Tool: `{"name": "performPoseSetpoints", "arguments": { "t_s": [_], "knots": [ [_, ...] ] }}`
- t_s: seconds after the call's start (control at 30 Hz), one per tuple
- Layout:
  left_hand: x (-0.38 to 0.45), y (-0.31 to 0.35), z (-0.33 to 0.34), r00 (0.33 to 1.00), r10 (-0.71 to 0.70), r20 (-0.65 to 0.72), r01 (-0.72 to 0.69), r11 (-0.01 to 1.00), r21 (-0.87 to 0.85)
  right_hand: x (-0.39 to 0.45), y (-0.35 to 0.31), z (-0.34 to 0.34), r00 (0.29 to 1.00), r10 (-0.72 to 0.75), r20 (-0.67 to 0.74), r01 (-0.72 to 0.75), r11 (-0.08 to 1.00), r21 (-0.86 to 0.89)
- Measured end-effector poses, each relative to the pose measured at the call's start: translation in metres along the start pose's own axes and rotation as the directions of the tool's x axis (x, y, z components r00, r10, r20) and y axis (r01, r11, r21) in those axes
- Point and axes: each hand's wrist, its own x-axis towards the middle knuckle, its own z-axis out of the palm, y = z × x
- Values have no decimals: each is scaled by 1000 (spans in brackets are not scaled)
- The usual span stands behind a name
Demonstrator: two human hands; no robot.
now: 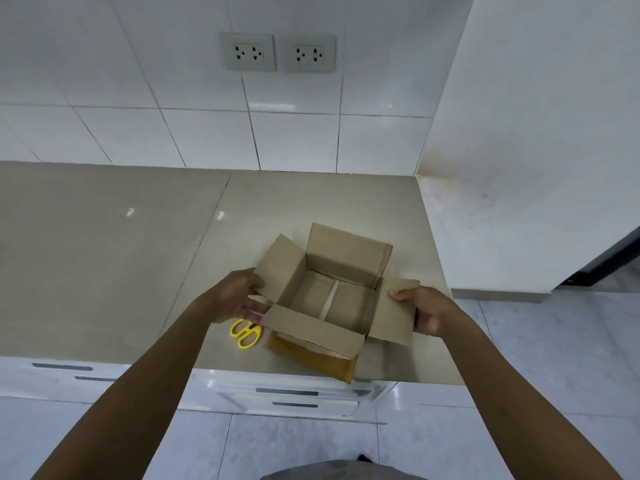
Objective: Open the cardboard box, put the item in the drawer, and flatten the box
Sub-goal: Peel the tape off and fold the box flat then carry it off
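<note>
An open cardboard box (332,299) stands on the beige counter near its front edge, all four top flaps folded outward. Its inside is bare, showing only the taped bottom seam. My left hand (239,296) grips the left flap, thumb on top and fingers beneath. My right hand (420,310) holds the right flap at its outer edge. Brown tape covers the box's near side. White drawers (294,396) with dark handle slots sit below the counter, shut.
Yellow-handled scissors (246,334) lie on the counter (104,254) just left of the box, partly under my left hand. A tiled wall with two sockets (277,51) rises behind. The counter ends at a white wall on the right.
</note>
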Motion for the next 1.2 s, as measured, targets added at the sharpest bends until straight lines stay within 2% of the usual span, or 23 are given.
{"name": "performPoseSetpoints", "arguments": {
  "t_s": [0.1,0.2,0.33,0.4,0.47,0.5,0.57,0.63,0.7,0.8,0.93,1.07,1.13,1.2],
  "knots": [
    [-5,10,1,990,141,-13,-140,990,34,-3,-10,-2,997,-64,39,61,996,67],
    [-18,27,-1,949,311,-55,-309,950,38,-8,-25,-4,977,-202,69,192,972,133],
    [-28,30,-4,807,576,-133,-553,815,175,-11,-30,-1,943,-327,66,312,934,175],
    [-30,19,-5,728,680,-91,-606,700,378,-7,-18,3,948,-312,59,300,940,163],
    [-32,2,-4,668,744,16,-576,503,645,-5,-2,7,962,-272,16,269,959,90],
    [-33,-6,-2,629,775,56,-564,405,719,-4,7,7,968,-252,-7,252,965,68],
    [-36,-19,6,559,820,128,-566,265,781,-2,22,5,976,-216,-8,216,974,63],
    [-37,-28,13,515,839,175,-560,175,810,-1,31,2,980,-197,41,195,980,48],
    [-36,-35,15,498,844,197,-543,127,830,0,33,-4,980,-173,94,169,984,50],
    [-35,-40,16,505,841,192,-522,120,845,-1,27,-17,969,-173,174,161,984,78],
    [-31,-39,15,482,857,181,-491,94,866,-8,20,-18,950,-184,252,191,982,-4],
    [-37,-30,20,490,848,203,-452,48,891,-13,23,-33,888,-77,453,98,995,-24],
    [-42,-28,23,484,846,223,-437,13,899,-16,15,-46,916,-92,392,128,990,-67],
    [-47,-28,30,479,842,250,-439,-18,899,-16,6,-48,954,-169,249,217,959,-180]
  ]
}}
